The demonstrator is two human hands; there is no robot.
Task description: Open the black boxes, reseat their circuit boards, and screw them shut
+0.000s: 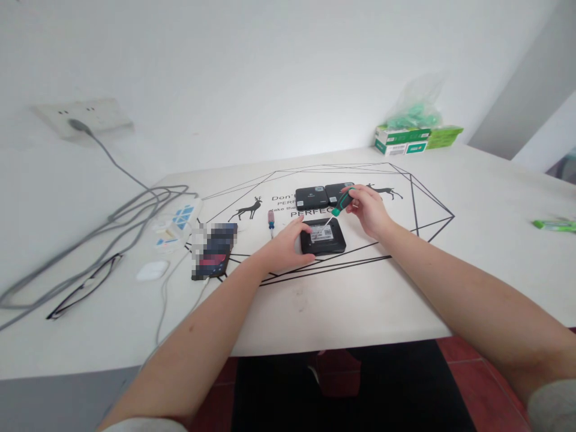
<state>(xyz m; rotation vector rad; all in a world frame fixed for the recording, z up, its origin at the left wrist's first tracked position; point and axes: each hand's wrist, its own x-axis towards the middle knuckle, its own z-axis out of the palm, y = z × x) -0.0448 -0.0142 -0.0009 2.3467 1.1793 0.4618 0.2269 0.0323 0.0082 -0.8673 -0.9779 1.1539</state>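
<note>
My right hand [368,209] is closed round the green and black handle of a screwdriver [342,203]. Its thin shaft slants down to the left, with the tip over the label of a flat black box-shaped device [334,241]. Whether the tip touches the label I cannot tell. Thumb and fingers of my left hand [288,243] grip the left edge of this device, which lies on the white table. Just behind it lie two similar black devices, one at the left [311,197] and one at the right [333,191], partly behind my right hand.
A second screwdriver [270,221] lies left of the devices. Further left are a phone [216,252], a white case [153,270], glasses [85,288] and a coiled grey cable [135,234]. Green and white boxes [402,141] with a plastic bag [416,108] stand back right, a green packet [555,225] far right.
</note>
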